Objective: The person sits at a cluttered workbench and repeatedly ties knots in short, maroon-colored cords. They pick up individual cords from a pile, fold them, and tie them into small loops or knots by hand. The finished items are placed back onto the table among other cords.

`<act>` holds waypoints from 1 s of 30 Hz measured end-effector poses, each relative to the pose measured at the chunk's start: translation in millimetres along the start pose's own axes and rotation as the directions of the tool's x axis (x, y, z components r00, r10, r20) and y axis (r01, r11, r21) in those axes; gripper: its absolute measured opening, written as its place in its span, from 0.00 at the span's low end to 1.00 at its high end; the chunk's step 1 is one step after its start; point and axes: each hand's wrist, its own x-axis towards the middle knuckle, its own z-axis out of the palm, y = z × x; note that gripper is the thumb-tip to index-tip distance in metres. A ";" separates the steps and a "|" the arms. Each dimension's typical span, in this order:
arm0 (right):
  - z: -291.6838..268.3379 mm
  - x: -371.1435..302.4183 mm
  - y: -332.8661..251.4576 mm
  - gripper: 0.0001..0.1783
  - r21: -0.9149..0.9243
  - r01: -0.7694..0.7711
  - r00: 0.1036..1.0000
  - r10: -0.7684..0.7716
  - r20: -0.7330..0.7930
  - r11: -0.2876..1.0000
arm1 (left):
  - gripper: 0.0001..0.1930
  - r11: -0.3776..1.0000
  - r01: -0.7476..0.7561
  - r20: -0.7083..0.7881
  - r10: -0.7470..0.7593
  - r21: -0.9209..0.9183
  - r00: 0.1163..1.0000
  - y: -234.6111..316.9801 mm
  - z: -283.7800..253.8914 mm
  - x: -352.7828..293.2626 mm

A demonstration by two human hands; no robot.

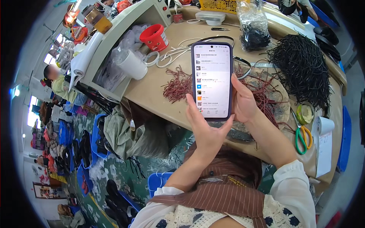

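Head view. Bench (146,102): tan top, curved at the edges by the lens. Cabinet (133,13): grey, open-fronted, standing at the bench's left end, with a white cup (131,64) at its opening. Black cords (300,68): 1 large loose heap, right side of bench; more of the same colour in a clear bag (255,32) just beyond. Slab (281,93): speckled, rough-edged, partly covered. Red cords (175,85): 2 tangled bundles, 1 on bare bench to the left of the phone, 1 on the slab to its right.

Phone (213,81): held above the near part of the bench, between the 2 bundles as seen from here; dark case, screen lit, showing a list in rows. Left hand (207,131): closed around the phone's lower end, digits at the lower left edge and the lower right corner. Right hand (245,104): narrowed on the phone's right edge, thumb along the side; finger placement behind the case hidden.

Smaller items: paper roll (325,125), white, far right; red cup (154,38), near the cabinet; scissors (300,142), 1 green and 1 orange handle, lying just beside a yellow-green roll (305,114).
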 end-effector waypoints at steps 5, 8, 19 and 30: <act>-0.2 -1.3 5.8 0.27 0.011 0.017 0.997 -0.016 -0.075 1.000 | 0.54 0.993 -0.078 0.007 0.078 0.087 0.997 2.7 -10.3 1.8; 3.4 0.6 3.0 0.25 -0.216 0.053 0.982 -0.090 -0.164 0.975 | 0.52 0.999 -0.023 -0.016 0.023 0.025 1.000 -6.0 -12.9 6.3; 19.2 -50.0 -68.8 0.09 -0.994 0.049 0.919 -0.387 0.082 -0.094 | 0.47 0.749 0.365 -0.299 -0.230 0.553 0.926 -195.9 -124.3 59.7; -56.9 -37.4 -16.2 0.05 -0.743 0.042 0.981 -0.115 0.158 -0.668 | 0.32 0.697 -0.094 0.107 0.025 0.711 0.994 -181.1 -85.2 63.0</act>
